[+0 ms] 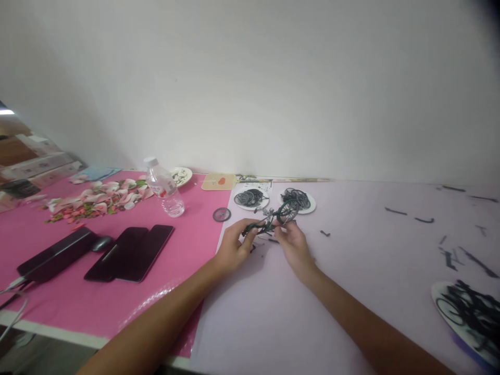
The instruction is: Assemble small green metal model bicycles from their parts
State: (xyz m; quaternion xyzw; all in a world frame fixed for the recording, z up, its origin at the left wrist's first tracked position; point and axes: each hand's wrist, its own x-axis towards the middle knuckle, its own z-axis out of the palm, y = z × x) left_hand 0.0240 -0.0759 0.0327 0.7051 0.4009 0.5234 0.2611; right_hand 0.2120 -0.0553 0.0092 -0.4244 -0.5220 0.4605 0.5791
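Between both hands is a small dark green model bicycle (273, 219), held just above the pale lilac table sheet (351, 271). My left hand (233, 246) pinches its rear end with thumb and fingers closed. Over on the other side, my right hand (294, 244) grips the frame near the front wheel (288, 209), fingers curled. A loose black wheel (221, 214) lies on the table left of my left hand. Behind the model stand two white plates of black wheels and parts (250, 198) (300, 199).
On the pink sheet (117, 302) at left lie two dark phones (130, 252), a black case (54, 255), a mouse (102, 242), a water bottle (164, 188) and pink flowers (97, 198). Black plastic offcuts (449, 258) scatter at right. A plate of parts (469, 317) sits at the right edge.
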